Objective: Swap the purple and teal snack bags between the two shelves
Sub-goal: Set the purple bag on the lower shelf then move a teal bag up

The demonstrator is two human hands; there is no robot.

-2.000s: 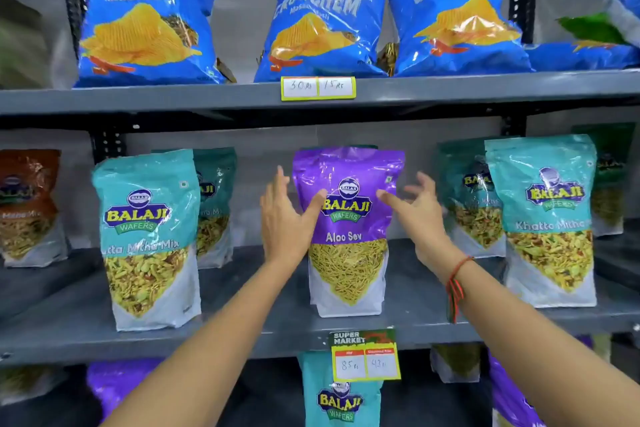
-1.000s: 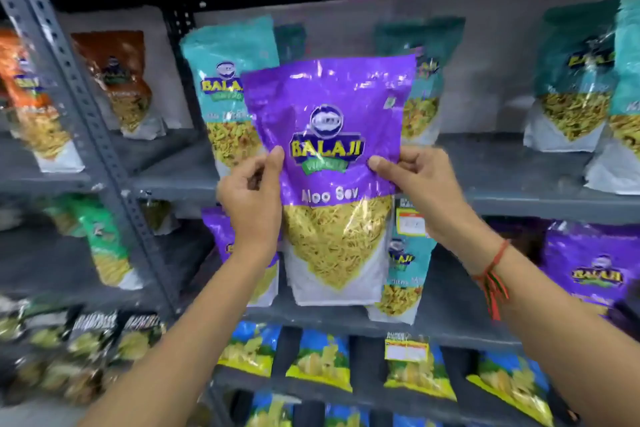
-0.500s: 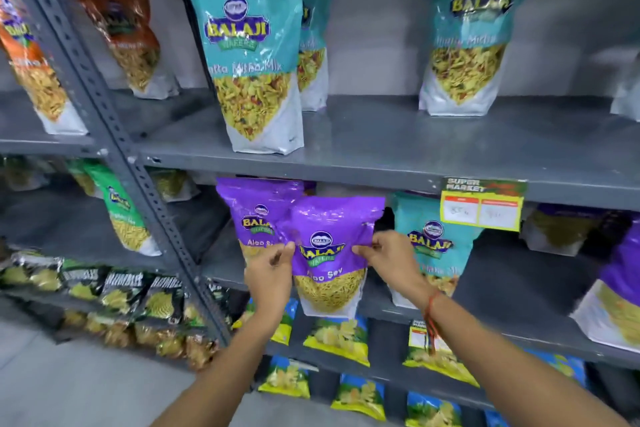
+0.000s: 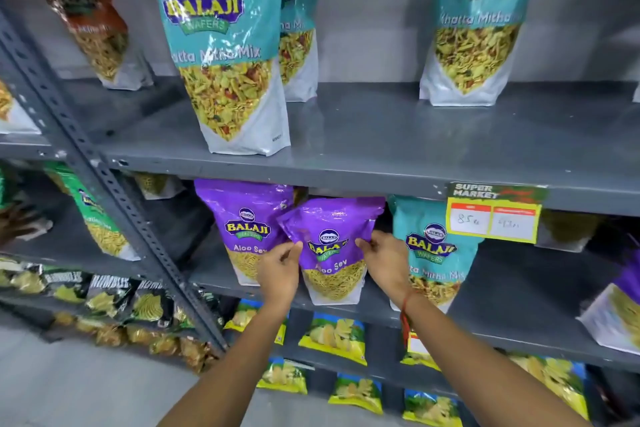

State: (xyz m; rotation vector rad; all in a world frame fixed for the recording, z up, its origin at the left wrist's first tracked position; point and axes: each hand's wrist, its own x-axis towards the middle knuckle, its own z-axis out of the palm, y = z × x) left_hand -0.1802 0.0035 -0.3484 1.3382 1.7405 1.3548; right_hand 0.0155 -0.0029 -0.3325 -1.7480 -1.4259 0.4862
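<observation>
A purple Aloo Sev bag (image 4: 330, 246) stands on the lower shelf (image 4: 512, 291), tilted slightly. My left hand (image 4: 278, 270) grips its left edge and my right hand (image 4: 386, 262) grips its right edge. A second purple bag (image 4: 242, 222) stands just left of it, partly behind my left hand. A teal Khatta Mitha Mix bag (image 4: 433, 253) stands right of it on the same shelf. On the upper shelf (image 4: 381, 142) a teal bag (image 4: 221, 45) stands at the front left, one more teal bag (image 4: 299, 28) behind it, and a third (image 4: 479, 21) at the right.
A slotted grey upright post (image 4: 104, 184) runs diagonally at the left. A price tag (image 4: 493, 215) hangs from the upper shelf's edge. A brown bag (image 4: 90, 10) stands upper left, another purple bag (image 4: 620, 308) far right, and yellow-and-blue chip packs (image 4: 332, 338) fill the shelves below.
I lifted the purple bag off the upper shelf with both hands, carried it down, and it now rests on the lower shelf between the purple and teal bags. My view came closer.
</observation>
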